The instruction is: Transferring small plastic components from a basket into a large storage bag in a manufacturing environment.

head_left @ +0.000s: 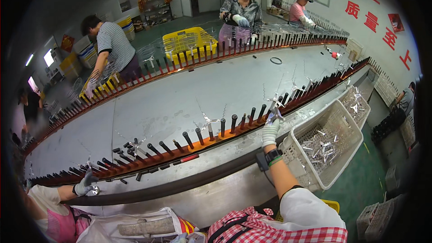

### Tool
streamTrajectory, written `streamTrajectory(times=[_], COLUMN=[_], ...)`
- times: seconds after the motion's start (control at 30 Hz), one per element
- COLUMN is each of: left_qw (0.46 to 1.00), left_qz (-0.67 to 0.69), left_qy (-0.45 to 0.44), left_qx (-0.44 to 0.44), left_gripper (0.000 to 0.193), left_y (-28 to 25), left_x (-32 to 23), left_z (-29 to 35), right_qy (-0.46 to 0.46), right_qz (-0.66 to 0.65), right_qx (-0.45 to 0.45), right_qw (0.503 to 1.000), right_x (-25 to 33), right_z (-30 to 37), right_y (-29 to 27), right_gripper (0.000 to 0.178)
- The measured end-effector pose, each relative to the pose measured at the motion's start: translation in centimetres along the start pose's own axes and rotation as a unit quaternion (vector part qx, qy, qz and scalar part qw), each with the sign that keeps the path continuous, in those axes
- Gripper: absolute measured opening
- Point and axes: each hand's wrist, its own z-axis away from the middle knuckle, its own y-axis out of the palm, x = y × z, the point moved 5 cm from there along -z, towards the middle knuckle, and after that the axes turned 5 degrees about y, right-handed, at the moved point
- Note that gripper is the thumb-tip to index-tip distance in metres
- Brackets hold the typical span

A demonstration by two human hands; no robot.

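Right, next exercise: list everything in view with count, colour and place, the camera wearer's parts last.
table: one, grey, across the middle
pegs: many, mostly black, along both table edges
pronged pieces: several, clear, along the near pegs
baskets: at least two, white, right of the table
loose bits: many, clear, inside those baskets
tubs: several, yellow, beyond the far edge
sack: one, mostly white, lower left
shelf: one, dark, back wall
co-workers: at least six, mixed clothing, around the room
apron: one, red-and-white checked, bottom centre
watch: one, black, right wrist
right hand: one, white glove, at one of the pronged pieces
left hand: one, pale glove, lower edge, partly cut off
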Motion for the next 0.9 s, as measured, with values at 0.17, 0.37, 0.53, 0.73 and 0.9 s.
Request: streamTrajectory(times=[0.17, 0.37, 0.53, 0.73, 0.9], left_qw=[0.997, 0.987, 0.942, 0.930, 0.935], left_qz=[0.021, 0.017, 0.067, 0.088, 0.095], left_qy=[-0.070, -0.158, -0.307, -0.346, -0.333], left_qx=[0.035, -0.029, 0.113, 0.090, 0.080], left_gripper=[0.039, 0.040, 0.057, 0.042, 0.026], left_y=[-0.5, 0.2, -3.8, -2.0, -2.3], left_x=[0.2, 4.2, 3.7, 1.6, 1.6], left_z=[1.5, 5.8, 8.4, 13.4, 12.1], right_qy=[-0.042, -0.311, -0.221, 0.370, -0.331], right_qz=[0.101, 0.365, -0.247, -0.377, 0.025], right_qx=[0.063, 0.115, 0.160, 0.750, 0.916], right_qw=[0.992, 0.870, 0.930, 0.397, 0.224], right_x=[3.6, 8.5, 13.8, 15.9, 6.8], right_z=[0.0, 0.1, 4.4, 37.5, 59.5], right_y=[4.8, 5.4, 3.7, 5.5, -2.5], right_gripper=[0.017, 0.014, 0.030, 0.029, 0.026])
